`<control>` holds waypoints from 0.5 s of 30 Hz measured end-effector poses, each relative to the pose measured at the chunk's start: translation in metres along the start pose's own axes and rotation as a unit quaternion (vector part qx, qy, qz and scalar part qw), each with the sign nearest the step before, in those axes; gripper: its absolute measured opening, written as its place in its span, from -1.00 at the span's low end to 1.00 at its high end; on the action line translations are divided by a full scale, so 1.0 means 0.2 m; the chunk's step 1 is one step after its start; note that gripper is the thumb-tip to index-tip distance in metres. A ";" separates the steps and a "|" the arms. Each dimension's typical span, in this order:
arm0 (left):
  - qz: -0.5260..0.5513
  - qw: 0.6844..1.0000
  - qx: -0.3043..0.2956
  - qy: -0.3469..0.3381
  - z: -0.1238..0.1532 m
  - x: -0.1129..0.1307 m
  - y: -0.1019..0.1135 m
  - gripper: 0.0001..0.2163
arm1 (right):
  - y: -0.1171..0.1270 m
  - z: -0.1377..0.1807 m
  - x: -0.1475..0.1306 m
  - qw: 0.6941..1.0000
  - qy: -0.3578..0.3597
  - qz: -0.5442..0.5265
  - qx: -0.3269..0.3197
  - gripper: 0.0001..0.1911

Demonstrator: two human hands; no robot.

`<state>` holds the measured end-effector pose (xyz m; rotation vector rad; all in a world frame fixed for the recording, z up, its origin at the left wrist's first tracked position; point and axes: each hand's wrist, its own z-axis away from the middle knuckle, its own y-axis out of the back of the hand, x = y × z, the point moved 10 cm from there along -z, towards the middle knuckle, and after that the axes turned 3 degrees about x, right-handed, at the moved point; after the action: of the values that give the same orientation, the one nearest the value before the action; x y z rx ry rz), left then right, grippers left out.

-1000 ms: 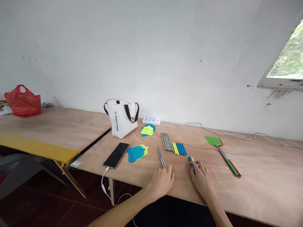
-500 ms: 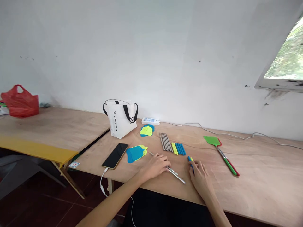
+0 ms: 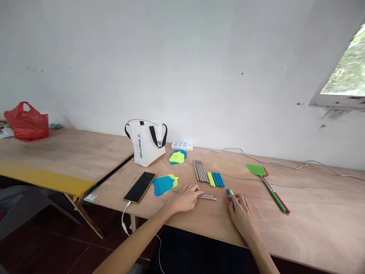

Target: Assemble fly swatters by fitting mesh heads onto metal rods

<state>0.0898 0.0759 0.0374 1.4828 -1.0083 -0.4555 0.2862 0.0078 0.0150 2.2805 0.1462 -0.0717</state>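
Observation:
My left hand [image 3: 186, 198] lies over two silver metal rods [image 3: 209, 197], its fingers curled down on them. The rods point to the right and stick out past both sides of the hand. My right hand [image 3: 242, 213] rests on the table with its fingers closed around blue and yellow handle grips [image 3: 229, 192], partly hidden by the hand. Behind the hands lie a row of grey metal rods [image 3: 200, 171], yellow grips [image 3: 211, 179] and blue grips [image 3: 218, 179]. Blue and yellow fly swatter heads [image 3: 164, 185] lie left of my left hand.
Green and red fly swatters [image 3: 268, 184] lie at the right. More swatter heads [image 3: 178, 156] sit by a power strip [image 3: 181, 145]. A phone [image 3: 139, 187] on a cable and a white bag [image 3: 148, 146] stand left. A red plastic bag [image 3: 28, 123] is on another table.
My left hand has turned the two rods from a slant toward the table's front edge to nearly level with it. The right hand has stayed in place.

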 end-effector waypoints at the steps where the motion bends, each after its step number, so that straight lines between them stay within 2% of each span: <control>1: 0.008 1.000 -0.002 0.001 0.00 0.00 0.00 -0.54 | 0.00 0.00 0.00 1.000 0.003 0.002 -0.002 -0.69; 4: 0.037 0.999 0.030 0.007 -0.04 -0.01 0.02 -0.53 | 0.00 0.00 -0.01 1.000 0.006 0.008 -0.003 -0.69; 8: 0.010 0.995 0.092 0.041 -0.16 -0.07 0.07 -0.67 | 0.00 0.00 0.00 1.000 -0.004 0.014 -0.005 -0.69; 10: -0.023 0.993 0.092 0.066 -0.22 -0.12 0.07 -0.68 | -0.01 0.00 0.00 1.000 -0.005 0.017 -0.007 -0.69; 12: -0.044 0.992 0.085 0.077 -0.29 -0.16 0.05 -0.61 | -0.01 0.00 0.00 1.000 -0.006 0.018 -0.006 -0.68; 15: -0.044 0.993 0.087 0.059 -0.36 -0.18 0.01 -0.58 | -0.01 0.00 0.00 1.000 -0.006 0.017 -0.009 -0.66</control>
<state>0.1251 0.1484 0.0442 1.6962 -0.9091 -0.3438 0.2866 0.0094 0.0145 2.2636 0.1019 -0.0668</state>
